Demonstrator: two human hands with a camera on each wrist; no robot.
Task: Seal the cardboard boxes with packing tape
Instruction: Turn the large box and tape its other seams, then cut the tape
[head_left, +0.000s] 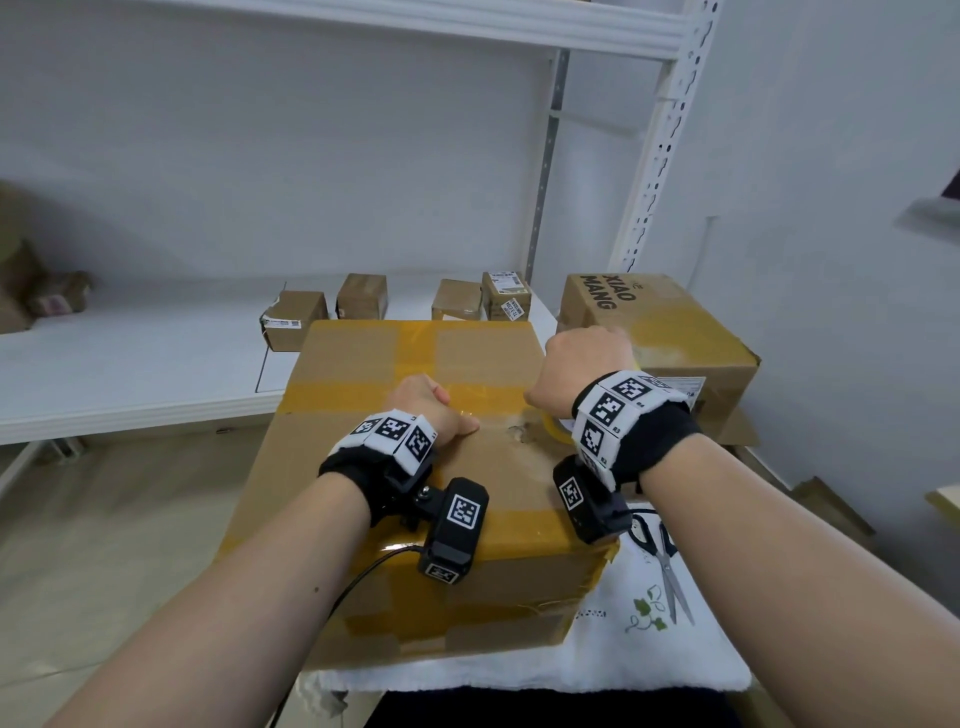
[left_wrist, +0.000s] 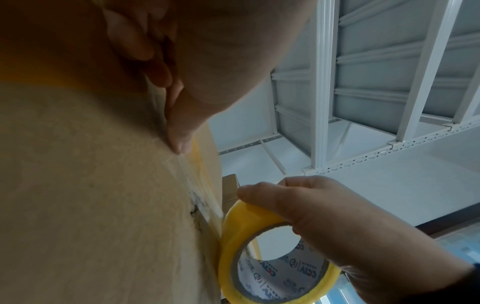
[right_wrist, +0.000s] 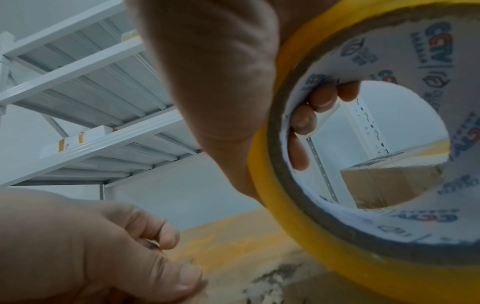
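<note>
A large cardboard box (head_left: 498, 483) banded with yellow tape stands in front of me on a white cloth. My left hand (head_left: 434, 410) lies on its top, fingers curled in, and the thumb (left_wrist: 179, 135) presses a strip of tape flat onto the cardboard (left_wrist: 91, 185). Just to the right, my right hand (head_left: 582, 364) grips the yellow tape roll (head_left: 553, 428) with its fingers (right_wrist: 311, 107) hooked inside the core. The roll (left_wrist: 272, 257) stands on edge on the box top, near a torn patch in the cardboard (right_wrist: 265, 283). My left hand (right_wrist: 91, 246) shows low in the right wrist view.
Scissors (head_left: 665, 561) lie on the cloth right of the box. A second taped box (head_left: 675, 332) printed XIAO MANG sits at the back right. Several small boxes (head_left: 358, 296) stand on the white shelf (head_left: 130, 364) behind. A shelf post (head_left: 660, 156) rises at the right.
</note>
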